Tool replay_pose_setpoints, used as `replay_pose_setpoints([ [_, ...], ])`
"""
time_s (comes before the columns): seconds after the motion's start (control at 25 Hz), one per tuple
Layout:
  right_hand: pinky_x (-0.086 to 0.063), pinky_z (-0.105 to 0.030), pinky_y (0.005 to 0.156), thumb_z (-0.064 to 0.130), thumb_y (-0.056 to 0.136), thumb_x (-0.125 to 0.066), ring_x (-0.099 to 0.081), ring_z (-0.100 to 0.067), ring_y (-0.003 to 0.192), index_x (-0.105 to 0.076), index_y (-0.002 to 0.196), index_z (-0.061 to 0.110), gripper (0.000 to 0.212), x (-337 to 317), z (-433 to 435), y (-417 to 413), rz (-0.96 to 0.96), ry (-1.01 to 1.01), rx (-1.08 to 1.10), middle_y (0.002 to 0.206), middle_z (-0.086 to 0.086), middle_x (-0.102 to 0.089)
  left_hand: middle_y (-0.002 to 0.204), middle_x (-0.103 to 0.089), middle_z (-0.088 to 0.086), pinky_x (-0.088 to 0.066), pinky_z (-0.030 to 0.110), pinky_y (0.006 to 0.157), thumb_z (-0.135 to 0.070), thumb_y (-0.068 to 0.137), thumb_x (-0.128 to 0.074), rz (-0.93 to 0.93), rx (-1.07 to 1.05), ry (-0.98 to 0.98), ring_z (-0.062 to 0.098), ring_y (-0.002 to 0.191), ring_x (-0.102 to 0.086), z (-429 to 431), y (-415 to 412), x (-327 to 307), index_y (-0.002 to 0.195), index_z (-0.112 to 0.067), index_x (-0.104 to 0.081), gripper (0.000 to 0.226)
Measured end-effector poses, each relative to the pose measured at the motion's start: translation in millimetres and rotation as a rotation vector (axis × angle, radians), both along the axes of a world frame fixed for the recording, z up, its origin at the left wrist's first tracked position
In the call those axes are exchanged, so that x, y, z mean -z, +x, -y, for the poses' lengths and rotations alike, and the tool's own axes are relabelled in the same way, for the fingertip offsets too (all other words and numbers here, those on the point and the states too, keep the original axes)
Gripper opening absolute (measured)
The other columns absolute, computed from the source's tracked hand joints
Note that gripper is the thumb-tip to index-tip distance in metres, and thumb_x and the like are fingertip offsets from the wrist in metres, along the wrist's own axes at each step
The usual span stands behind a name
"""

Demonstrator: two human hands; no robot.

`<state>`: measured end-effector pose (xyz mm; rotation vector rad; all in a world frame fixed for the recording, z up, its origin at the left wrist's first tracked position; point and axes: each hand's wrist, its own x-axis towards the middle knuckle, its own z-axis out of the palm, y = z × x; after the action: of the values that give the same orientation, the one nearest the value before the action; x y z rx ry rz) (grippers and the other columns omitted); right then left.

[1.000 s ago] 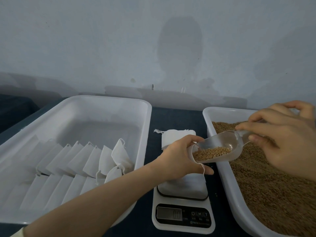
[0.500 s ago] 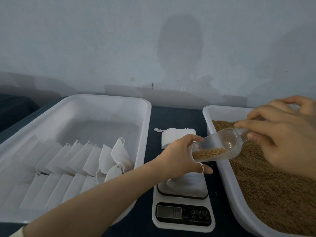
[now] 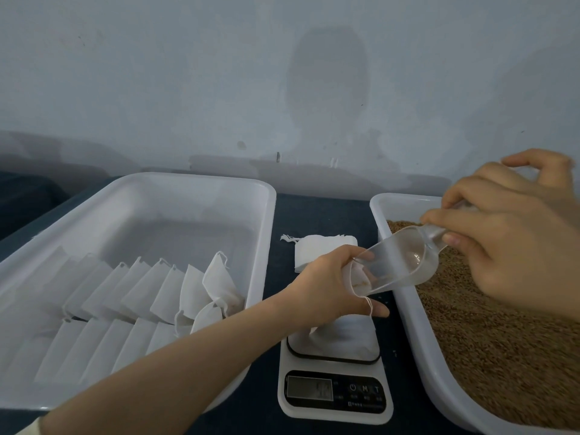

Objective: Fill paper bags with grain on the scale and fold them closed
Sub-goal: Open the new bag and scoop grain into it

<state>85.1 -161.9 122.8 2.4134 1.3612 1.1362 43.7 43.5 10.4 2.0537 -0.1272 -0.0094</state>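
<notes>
A white paper bag (image 3: 340, 335) stands on the white digital scale (image 3: 335, 394) in the middle. My left hand (image 3: 326, 285) grips the bag's open mouth, its drawstring hanging by my thumb. My right hand (image 3: 508, 243) pinches the handle of a clear plastic scoop (image 3: 398, 262), tipped steeply with its lip inside the bag's mouth. The scoop looks almost empty. Brown grain (image 3: 489, 334) fills the white tub (image 3: 417, 343) on the right.
A large white tub (image 3: 188, 196) on the left holds several folded white bags in rows. A stack of flat empty bags (image 3: 317, 251) lies on the dark tabletop behind the scale. A pale wall stands close behind.
My right hand raised the scoop's handle, tipping it steeper. The grain that lay in the scoop has run out into the bag. My left hand kept its hold on the bag's mouth.
</notes>
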Motion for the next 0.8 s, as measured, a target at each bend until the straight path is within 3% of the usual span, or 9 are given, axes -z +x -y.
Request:
replay_pose_setpoints([
  [0.2, -0.024, -0.047, 0.097, 0.008, 0.062, -0.056, -0.059, -0.031, 0.078, -0.072, 0.075, 0.012, 0.021, -4.5, -7.1, -7.1, 0.084, -0.069, -0.023, 0.078, -0.004, -0.062, 0.110, -0.050, -0.016, -0.044, 0.019, 0.083, -0.034, 0.070, -0.083, -0.018, -0.025, 0.024, 0.009, 0.101, -0.052, -0.4, 1.0, 2.7, 0.129, -0.038, -0.043, 0.071],
  [0.4, -0.027, -0.052, 0.097, 0.010, 0.064, -0.055, -0.058, -0.031, 0.084, -0.072, 0.086, 0.015, 0.028, -4.0, -0.5, -7.8, 0.080, -0.071, 0.009, 0.087, -0.003, -0.063, 0.095, -0.053, -0.016, -0.043, 0.004, 0.053, -0.009, 0.081, -0.065, -0.054, -0.063, 0.025, 0.005, 0.078, -0.055, -2.6, 2.4, 4.6, 0.130, -0.032, -0.044, 0.058],
  [0.56, -0.040, -0.058, 0.088, 0.023, 0.089, -0.043, -0.054, -0.026, 0.090, -0.064, 0.105, 0.028, 0.027, 12.7, 33.0, 18.3, -0.164, 0.133, 0.177, 0.095, 0.003, -0.060, 0.094, -0.051, -0.012, -0.041, 0.005, 0.049, -0.006, 0.085, -0.053, -0.082, -0.084, 0.015, 0.006, 0.075, -0.053, -4.1, 1.5, 4.2, 0.132, -0.031, -0.042, 0.054],
  [0.68, -0.052, -0.042, 0.070, 0.032, 0.088, -0.050, -0.057, -0.021, 0.077, -0.063, 0.112, 0.020, 0.030, 42.6, 52.8, 35.1, -0.468, 0.323, 0.459, 0.092, -0.003, -0.060, 0.101, -0.050, -0.011, -0.039, 0.002, 0.051, -0.007, 0.088, -0.053, -0.096, -0.099, 0.045, 0.005, 0.075, -0.052, -7.3, 1.4, 1.3, 0.137, -0.031, -0.036, 0.057],
  [0.8, -0.047, -0.027, 0.048, 0.035, 0.091, -0.053, -0.059, -0.013, 0.056, -0.066, 0.093, 0.013, 0.026, 73.5, 52.4, 40.8, -0.731, 0.351, 0.678, 0.070, 0.001, -0.058, 0.119, -0.050, -0.010, -0.041, 0.007, 0.062, -0.010, 0.086, -0.063, -0.094, -0.137, 0.093, 0.006, 0.087, -0.053, -14.8, 1.0, -1.6, 0.142, -0.029, -0.029, 0.068],
])
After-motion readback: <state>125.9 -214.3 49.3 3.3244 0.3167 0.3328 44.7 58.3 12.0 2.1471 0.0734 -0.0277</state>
